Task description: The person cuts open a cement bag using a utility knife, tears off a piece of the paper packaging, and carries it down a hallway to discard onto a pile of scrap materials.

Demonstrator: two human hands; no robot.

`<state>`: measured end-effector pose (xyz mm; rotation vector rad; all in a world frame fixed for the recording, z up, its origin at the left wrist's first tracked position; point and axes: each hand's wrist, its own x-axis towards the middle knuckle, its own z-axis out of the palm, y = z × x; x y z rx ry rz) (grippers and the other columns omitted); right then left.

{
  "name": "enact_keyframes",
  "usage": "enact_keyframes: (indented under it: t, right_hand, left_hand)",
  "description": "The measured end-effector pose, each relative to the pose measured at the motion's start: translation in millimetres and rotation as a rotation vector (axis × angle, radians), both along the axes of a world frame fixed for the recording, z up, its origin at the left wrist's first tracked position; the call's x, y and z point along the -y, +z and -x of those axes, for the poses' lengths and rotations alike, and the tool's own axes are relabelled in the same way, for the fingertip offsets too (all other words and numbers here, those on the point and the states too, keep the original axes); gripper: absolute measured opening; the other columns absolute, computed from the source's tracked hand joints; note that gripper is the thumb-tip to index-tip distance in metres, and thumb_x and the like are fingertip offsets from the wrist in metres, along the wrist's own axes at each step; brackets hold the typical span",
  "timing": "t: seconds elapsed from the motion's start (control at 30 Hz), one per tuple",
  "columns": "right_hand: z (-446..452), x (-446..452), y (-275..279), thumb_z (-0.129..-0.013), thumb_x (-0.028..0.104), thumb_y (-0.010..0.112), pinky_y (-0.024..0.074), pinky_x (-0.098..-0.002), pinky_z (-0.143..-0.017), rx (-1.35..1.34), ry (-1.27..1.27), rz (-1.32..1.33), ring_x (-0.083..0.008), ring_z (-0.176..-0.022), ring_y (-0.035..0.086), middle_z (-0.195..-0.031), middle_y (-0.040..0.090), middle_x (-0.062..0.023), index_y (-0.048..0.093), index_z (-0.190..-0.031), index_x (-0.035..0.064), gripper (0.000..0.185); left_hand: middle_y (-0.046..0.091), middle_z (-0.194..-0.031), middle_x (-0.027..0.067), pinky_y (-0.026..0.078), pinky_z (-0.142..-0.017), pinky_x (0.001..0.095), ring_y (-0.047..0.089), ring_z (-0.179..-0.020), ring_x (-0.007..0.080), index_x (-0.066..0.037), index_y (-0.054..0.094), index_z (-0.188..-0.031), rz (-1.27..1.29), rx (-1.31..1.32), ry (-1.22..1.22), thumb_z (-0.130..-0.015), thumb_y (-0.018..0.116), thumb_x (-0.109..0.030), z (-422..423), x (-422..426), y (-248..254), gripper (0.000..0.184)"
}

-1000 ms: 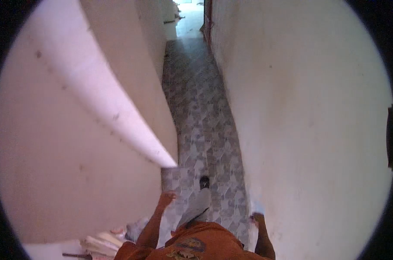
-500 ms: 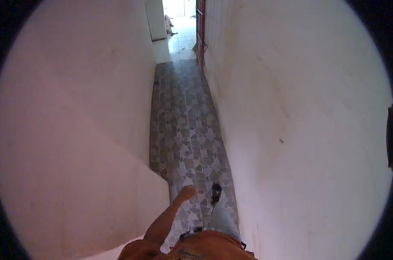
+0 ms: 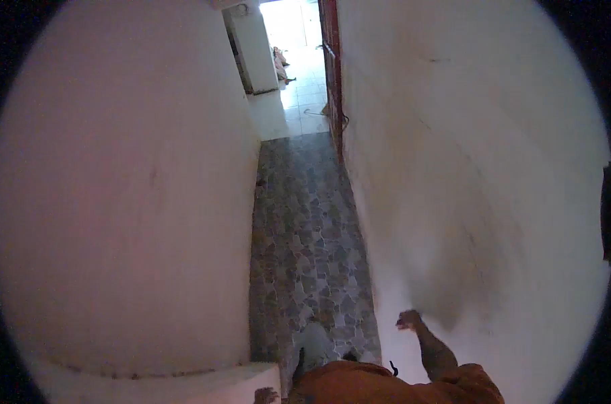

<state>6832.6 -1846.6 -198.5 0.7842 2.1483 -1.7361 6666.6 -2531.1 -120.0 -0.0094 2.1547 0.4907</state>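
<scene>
My right hand (image 3: 408,320) is at the lower right, in front of the pale right-hand wall (image 3: 453,202). Its fingers are curled in. Something small and dark shows at the fingertips, but I cannot make out whether it is held. Below, an orange top (image 3: 359,385) covers my body, and the bent right arm comes out of its sleeve. My left hand is out of the picture. A pale trouser leg (image 3: 313,340) steps forward over the stone-patterned floor (image 3: 305,249).
Pale walls enclose this narrow passage; the left wall (image 3: 130,202) ends low in a ledge (image 3: 204,384) beside me. Farther on, a dark red door frame (image 3: 331,74) stands at the right. Beyond lies a bright white-tiled floor (image 3: 295,121) with a crumpled pile (image 3: 280,64) near a pillar (image 3: 257,54).
I have moved forward along the passage, and the far doorway appears nearer. The left hand has swung out of view, while my right hand has come into view at the lower right.
</scene>
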Motion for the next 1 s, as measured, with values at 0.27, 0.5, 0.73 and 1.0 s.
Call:
enact_keyframes:
  t: [0.27, 0.5, 0.73, 1.0]
  right_hand:
    - [314, -80, 57, -0.091, 0.03, 0.061, 0.0571, -0.046, -0.073, -0.082, -0.473, 0.509, -0.0294, -0.089, 0.068, -0.1, 0.065, -0.015, 0.057, -0.114, 0.0039, 0.035]
    - [319, -78, 63, -0.087, 0.019, 0.062, 0.0573, -0.0428, -0.058, 0.19, -0.636, 0.375, -0.0272, -0.066, 0.067, -0.08, 0.065, -0.0141, 0.062, -0.084, 0.0068, 0.012]
    - [455, -127, 65, -0.088, 0.018, 0.061, 0.0551, -0.0402, -0.057, 0.488, -0.591, 0.255, -0.0253, -0.065, 0.064, -0.078, 0.063, -0.0118, 0.061, -0.085, 0.0061, 0.012]
    - [837, -320, 28, -0.089, 0.016, 0.059, 0.0524, -0.0373, -0.055, 0.222, -0.097, -0.137, -0.0232, -0.064, 0.062, -0.075, 0.06, -0.0093, 0.059, -0.086, 0.0053, 0.011]
  left_hand:
    - [0.067, -0.097, 0.0107, 0.052, -0.068, 0.0455, 0.066, -0.085, 0.0248, -0.017, 0.066, -0.103, -0.042, -0.055, -0.111, -0.089, 0.056, -0.038, 279, -182, -31, 0.028]
    - [0.066, -0.106, 0.013, 0.052, -0.072, 0.0473, 0.065, -0.092, 0.0258, -0.018, 0.064, -0.112, -0.126, -0.192, -0.221, -0.09, 0.055, -0.04, 576, -271, 14, 0.032]
    - [0.069, -0.101, 0.0128, 0.054, -0.068, 0.0383, 0.067, -0.087, 0.0237, -0.01, 0.063, -0.117, -0.812, -0.239, 0.193, -0.09, 0.056, -0.038, 867, -385, -2, 0.039]
    - [0.065, -0.098, 0.0154, 0.053, -0.074, 0.0433, 0.064, -0.09, 0.0274, -0.009, 0.066, -0.103, 0.173, -0.266, -0.882, -0.095, 0.047, -0.04, 949, -495, 51, 0.038]
